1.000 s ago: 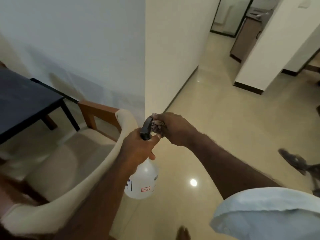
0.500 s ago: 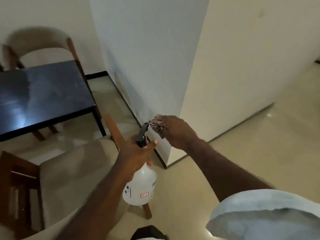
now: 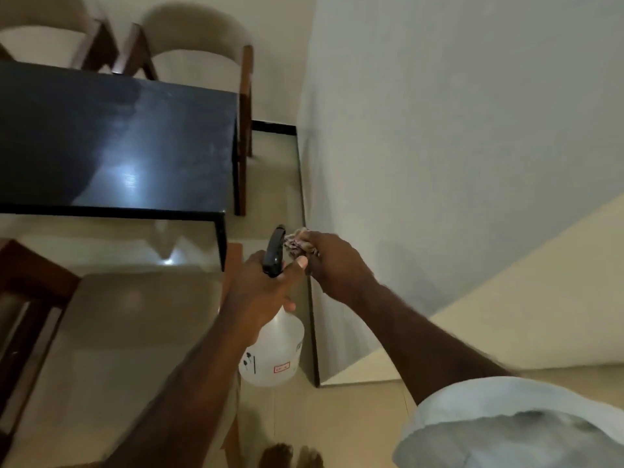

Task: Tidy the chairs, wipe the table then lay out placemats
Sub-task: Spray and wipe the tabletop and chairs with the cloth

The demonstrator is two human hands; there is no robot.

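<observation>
A glossy black table fills the upper left. My left hand grips the neck of a white spray bottle with a black trigger head. Just right of the trigger, my right hand holds a crumpled patterned cloth. Two chairs with beige backs stand behind the table. A beige chair seat lies below the table's near edge, under my left arm.
A white wall corner with a dark baseboard runs close on the right. The floor is pale glossy tile. A dark wooden chair frame sits at the left edge. My bare feet show at the bottom.
The view has swung left from the hallway to the table, which now fills the upper left. Both hands keep the bottle and cloth, held in the same pose.
</observation>
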